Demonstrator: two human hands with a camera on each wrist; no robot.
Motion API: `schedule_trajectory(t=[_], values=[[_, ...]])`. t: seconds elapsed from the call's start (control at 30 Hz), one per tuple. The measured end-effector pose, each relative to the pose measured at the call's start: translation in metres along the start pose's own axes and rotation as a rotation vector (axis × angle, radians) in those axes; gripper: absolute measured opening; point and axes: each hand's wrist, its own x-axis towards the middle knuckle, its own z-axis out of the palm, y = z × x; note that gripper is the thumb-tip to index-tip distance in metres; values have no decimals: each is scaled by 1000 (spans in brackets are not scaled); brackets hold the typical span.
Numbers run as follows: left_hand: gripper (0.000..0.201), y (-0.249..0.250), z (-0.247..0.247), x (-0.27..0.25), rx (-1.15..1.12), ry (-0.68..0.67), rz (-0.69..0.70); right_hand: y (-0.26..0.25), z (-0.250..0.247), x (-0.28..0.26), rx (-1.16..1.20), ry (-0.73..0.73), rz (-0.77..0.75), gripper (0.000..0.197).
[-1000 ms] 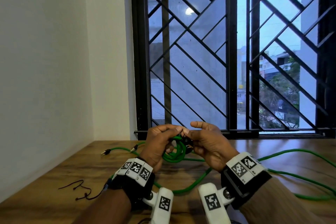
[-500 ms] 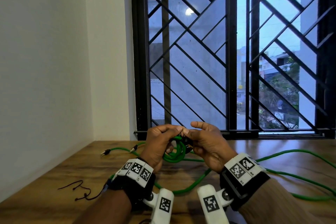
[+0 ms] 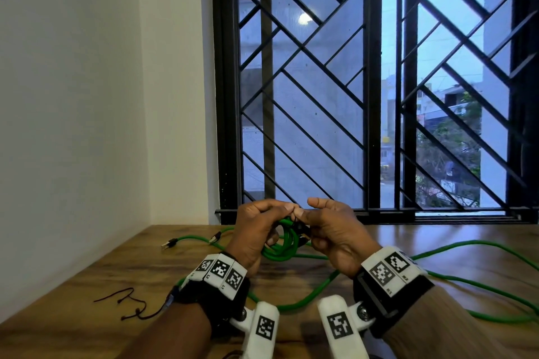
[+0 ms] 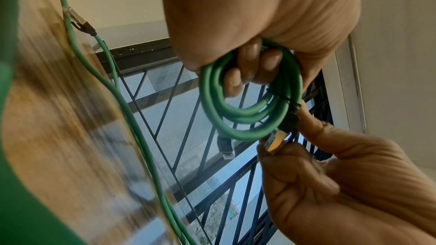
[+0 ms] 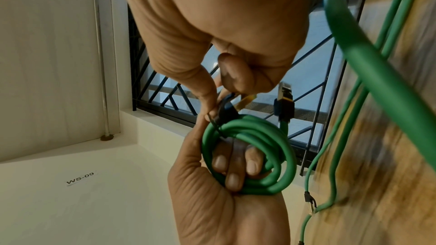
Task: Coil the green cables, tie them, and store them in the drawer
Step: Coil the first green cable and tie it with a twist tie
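Head view: both hands are raised just above the desk (image 3: 87, 285) in front of the window (image 3: 379, 81). The left hand (image 3: 256, 230) has its grip closed around a small green coil (image 3: 281, 251); the right hand (image 3: 335, 230) meets it at the top of the coil, thumb and fingertips pinched together there. Loose green cables (image 3: 481, 245) trail over the desk on the right and behind the hands, with plugs (image 3: 169, 243) lying at far left. A thin black string (image 3: 128, 300) lies on the desk near the left wrist.

Left wrist view: the left hand (image 4: 259, 16) has fingers (image 4: 250, 62) curled through the coil (image 4: 247, 115). The right hand (image 4: 330, 183) pinches at the coil's lower edge beside a metal plug (image 4: 276, 141).

Right wrist view: the right hand (image 5: 224, 25) nips a thin black tie (image 5: 216, 124) at the coil's (image 5: 271, 141) top, beside a dark plug boot. The left hand (image 5: 224, 202) holds the coil from below. A second plug (image 5: 284, 100) sticks up from the coil.
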Motion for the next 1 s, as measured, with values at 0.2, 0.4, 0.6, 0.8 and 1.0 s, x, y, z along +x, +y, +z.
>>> schedule_trajectory(t=[0.2, 0.4, 0.6, 0.8, 1.0], values=[[13, -3, 2, 1, 5, 20, -14, 1, -1, 1, -7, 26, -3, 31], [12, -1, 1, 0, -24, 11, -16, 0, -1, 1, -9, -15, -12, 35], [14, -2, 0, 1, -24, -5, -29, 1, -3, 4, -7, 5, -3, 35], [11, -2, 1, 1, -18, -7, -30, 1, -3, 3, 0, -21, 3, 33], [12, 0, 1, -1, -12, -19, -19, 5, -2, 6, 4, 10, -2, 34]])
